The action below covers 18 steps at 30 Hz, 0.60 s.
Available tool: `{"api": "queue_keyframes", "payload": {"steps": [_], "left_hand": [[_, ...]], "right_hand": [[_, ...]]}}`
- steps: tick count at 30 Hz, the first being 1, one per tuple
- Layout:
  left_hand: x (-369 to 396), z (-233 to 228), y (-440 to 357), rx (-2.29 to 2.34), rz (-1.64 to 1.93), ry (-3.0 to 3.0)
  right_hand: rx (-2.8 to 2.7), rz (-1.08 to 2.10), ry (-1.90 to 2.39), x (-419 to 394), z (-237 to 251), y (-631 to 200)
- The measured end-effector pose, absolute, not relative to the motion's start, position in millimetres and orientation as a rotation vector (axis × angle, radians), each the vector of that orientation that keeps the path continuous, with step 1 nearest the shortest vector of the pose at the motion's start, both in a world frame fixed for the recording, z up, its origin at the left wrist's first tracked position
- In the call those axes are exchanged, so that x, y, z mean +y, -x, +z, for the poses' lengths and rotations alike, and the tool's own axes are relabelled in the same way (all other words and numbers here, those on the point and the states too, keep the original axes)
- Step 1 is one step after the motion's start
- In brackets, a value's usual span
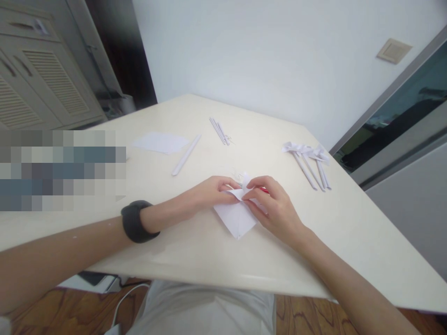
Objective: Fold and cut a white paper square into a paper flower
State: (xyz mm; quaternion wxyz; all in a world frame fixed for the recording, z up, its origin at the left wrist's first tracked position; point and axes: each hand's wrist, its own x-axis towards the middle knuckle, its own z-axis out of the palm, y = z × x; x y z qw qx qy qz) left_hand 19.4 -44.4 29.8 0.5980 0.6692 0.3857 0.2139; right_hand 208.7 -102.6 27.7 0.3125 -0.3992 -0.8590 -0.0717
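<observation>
A white square of paper (235, 220) lies near the table's front, one corner toward me, with its upper part bent up between my hands. My left hand (218, 190) pinches the paper's left side between thumb and fingers. On the other side, my right hand (270, 202) grips a raised flap near the middle with thumb and fingertips. Something red (264, 190) shows behind my right fingers; most of it is hidden. Small thin bits lie just beyond the paper, too fine to make out.
On the white table (195, 251), loose paper sheets (160, 142) and a rolled paper tube (186, 156) lie to the left. Thin paper sticks (219, 131) are farther back. Several paper pinwheels (307, 160) on sticks lie at right. A wall (244, 56) stands behind.
</observation>
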Motion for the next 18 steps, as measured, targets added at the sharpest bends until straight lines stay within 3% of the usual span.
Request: {"api": "queue_keyframes", "payload": {"steps": [18], "left_hand": [[-45.1, 33.0, -18.3, 0.893, 0.572, -1.590]], "right_hand": [[-2.307, -0.268, 1.048, -100.7, 26.1, -207.8]]}}
